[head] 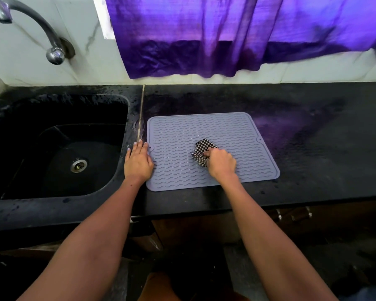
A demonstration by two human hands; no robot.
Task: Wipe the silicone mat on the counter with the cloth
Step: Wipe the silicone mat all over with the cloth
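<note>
Matt ribbed silicone mat (204,135), checked woven cloth (201,152), speckled stone counter (313,148), shiny metal tap (30,25).

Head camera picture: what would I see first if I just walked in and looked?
Probably the bright purple curtain hanging over the wall behind the counter. Next, the pale wavy-ridged silicone mat on the black counter, where the right hand grips a checkered cloth and the left hand rests flat at the mat's left edge. A deep black sink sits to the left, under a curved metal tap.
</note>
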